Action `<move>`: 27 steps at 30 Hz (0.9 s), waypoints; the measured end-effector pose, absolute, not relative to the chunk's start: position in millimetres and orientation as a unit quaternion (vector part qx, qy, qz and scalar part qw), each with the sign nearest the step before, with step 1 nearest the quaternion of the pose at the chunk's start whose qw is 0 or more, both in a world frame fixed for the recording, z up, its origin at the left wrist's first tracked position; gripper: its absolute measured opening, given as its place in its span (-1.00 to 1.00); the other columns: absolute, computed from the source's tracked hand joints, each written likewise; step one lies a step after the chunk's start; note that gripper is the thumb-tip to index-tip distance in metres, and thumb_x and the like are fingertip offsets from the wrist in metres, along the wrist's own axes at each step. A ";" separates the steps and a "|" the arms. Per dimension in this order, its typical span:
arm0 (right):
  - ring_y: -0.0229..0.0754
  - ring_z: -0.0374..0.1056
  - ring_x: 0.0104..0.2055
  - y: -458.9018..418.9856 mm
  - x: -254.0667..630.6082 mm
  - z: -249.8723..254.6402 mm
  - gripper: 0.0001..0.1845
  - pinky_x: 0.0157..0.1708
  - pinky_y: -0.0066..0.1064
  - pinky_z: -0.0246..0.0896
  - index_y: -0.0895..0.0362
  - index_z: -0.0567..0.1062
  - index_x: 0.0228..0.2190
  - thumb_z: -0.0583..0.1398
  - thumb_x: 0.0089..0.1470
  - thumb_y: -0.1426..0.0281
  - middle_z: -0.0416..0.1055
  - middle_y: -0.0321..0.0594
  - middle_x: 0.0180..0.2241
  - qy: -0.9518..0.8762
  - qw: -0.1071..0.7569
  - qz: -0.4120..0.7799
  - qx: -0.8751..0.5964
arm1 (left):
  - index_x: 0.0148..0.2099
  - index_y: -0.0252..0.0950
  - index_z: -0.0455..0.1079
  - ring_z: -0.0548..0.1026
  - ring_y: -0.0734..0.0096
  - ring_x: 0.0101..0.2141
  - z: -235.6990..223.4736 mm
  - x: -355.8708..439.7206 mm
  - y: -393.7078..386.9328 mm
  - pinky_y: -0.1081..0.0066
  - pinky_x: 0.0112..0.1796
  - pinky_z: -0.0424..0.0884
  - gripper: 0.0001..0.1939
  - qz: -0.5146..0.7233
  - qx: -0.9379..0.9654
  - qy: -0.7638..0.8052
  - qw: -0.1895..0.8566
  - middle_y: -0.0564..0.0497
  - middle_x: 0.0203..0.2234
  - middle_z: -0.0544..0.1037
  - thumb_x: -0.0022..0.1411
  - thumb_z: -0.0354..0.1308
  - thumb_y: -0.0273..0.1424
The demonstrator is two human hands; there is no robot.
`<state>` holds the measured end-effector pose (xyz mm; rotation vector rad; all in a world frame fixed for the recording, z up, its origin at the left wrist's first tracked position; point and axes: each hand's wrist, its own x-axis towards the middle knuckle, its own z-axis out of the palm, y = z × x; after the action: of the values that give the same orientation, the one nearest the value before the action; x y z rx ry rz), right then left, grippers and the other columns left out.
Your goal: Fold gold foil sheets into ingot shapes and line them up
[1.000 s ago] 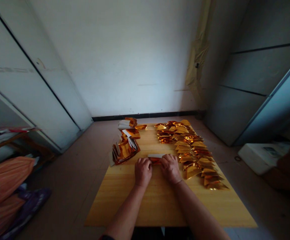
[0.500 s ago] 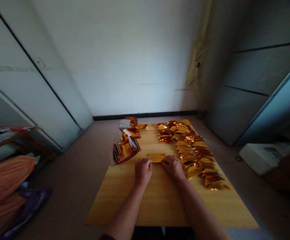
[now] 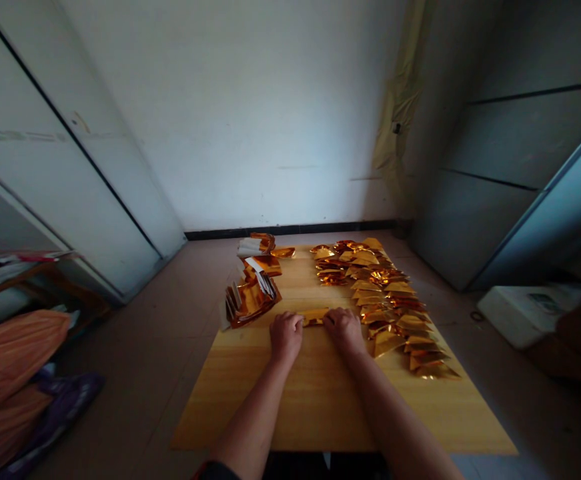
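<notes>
A small sheet of gold foil paper lies near the middle of the wooden table, partly folded, its near edge between my two hands. My left hand has its curled fingers closed on the left end of the sheet. Closed on the right end is my right hand, fingers bent and thumb inward. To the right spreads a pile of folded gold paper pieces. Bundles of gold paper sheets with pale backs sit to the left. The fingertips of both hands are partly hidden.
The wooden table stands before a white wall. Grey cabinets rise on the right, pale ones on the left. An orange cloth or bag sits at lower left, a white box at the right.
The gold sheet between my hands has gone from a flatter rectangle to a narrower, more folded strip that catches light. Both hands have shifted only slightly.
</notes>
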<state>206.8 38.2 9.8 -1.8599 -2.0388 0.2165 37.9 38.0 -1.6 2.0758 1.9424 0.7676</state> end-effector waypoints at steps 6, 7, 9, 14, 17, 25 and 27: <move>-0.21 0.29 -0.23 40.1 203.7 12.2 -0.79 -0.29 -0.43 -0.07 0.06 0.53 -0.38 0.11 0.15 0.30 0.48 -0.23 -0.31 -0.716 0.160 0.066 -0.676 | -0.20 -0.17 0.49 0.40 0.35 -0.17 6.7 41.8 37.3 0.38 -0.14 0.22 -0.79 0.203 0.706 0.674 0.081 0.03 -0.29 0.55 0.20 0.06 -0.49; -0.21 0.29 -0.23 40.3 203.4 12.2 -0.79 -0.30 -0.43 -0.07 0.06 0.52 -0.38 0.10 0.15 0.31 0.48 -0.23 -0.31 -0.714 0.160 0.064 -0.678 | -0.20 -0.16 0.49 0.40 0.34 -0.18 7.3 42.4 36.8 0.38 -0.14 0.21 -0.79 0.198 0.706 0.676 0.075 0.03 -0.29 0.54 0.20 0.06 -0.49; -0.21 0.29 -0.23 40.5 202.9 12.1 -0.81 -0.31 -0.43 -0.07 0.06 0.52 -0.38 0.11 0.14 0.32 0.48 -0.23 -0.31 -0.713 0.161 0.063 -0.679 | -0.20 -0.15 0.48 0.40 0.33 -0.18 7.9 43.4 36.1 0.37 -0.15 0.20 -0.79 0.191 0.705 0.679 0.067 0.03 -0.31 0.54 0.19 0.06 -0.49; -0.21 0.28 -0.24 41.7 202.9 9.0 -0.85 -0.31 -0.42 -0.07 0.06 0.50 -0.38 0.13 0.11 0.33 0.47 -0.25 -0.32 -0.713 0.164 0.063 -0.679 | -0.18 -0.15 0.45 0.38 0.33 -0.16 7.4 44.8 35.7 0.37 -0.16 0.19 -0.80 0.181 0.705 0.683 0.065 0.03 -0.27 0.52 0.20 0.06 -0.48; -0.20 0.27 -0.25 42.2 202.8 5.6 -0.87 -0.30 -0.42 -0.06 0.06 0.48 -0.38 0.14 0.10 0.33 0.45 -0.26 -0.34 -0.709 0.168 0.056 -0.683 | -0.15 -0.17 0.42 0.37 0.32 -0.17 7.9 45.3 34.5 0.36 -0.17 0.18 -0.81 0.181 0.699 0.689 0.060 0.02 -0.26 0.52 0.21 0.06 -0.46; -0.16 0.25 -0.16 36.2 199.4 10.2 -0.84 -0.28 -0.42 -0.03 0.06 0.47 -0.31 0.08 0.16 0.37 0.40 -0.19 -0.25 -0.743 0.170 0.001 -0.647 | -0.27 -0.19 0.41 0.33 0.23 -0.17 12.4 49.5 26.2 0.30 -0.21 0.18 -0.86 0.157 0.724 0.671 -0.032 -0.04 -0.29 0.43 0.22 0.02 -0.45; -0.19 0.28 -0.22 35.1 197.4 11.1 -0.80 -0.30 -0.41 -0.02 0.07 0.46 -0.31 0.03 0.19 0.41 0.41 -0.19 -0.30 -0.759 0.148 -0.008 -0.634 | -0.25 -0.20 0.41 0.34 0.23 -0.17 11.7 50.7 26.7 0.29 -0.21 0.18 -0.82 0.136 0.740 0.658 -0.038 -0.05 -0.30 0.43 0.22 0.00 -0.50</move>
<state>197.4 35.1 11.1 -1.8248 -2.1826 -0.0220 50.7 26.7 11.7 2.3831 2.1181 0.4386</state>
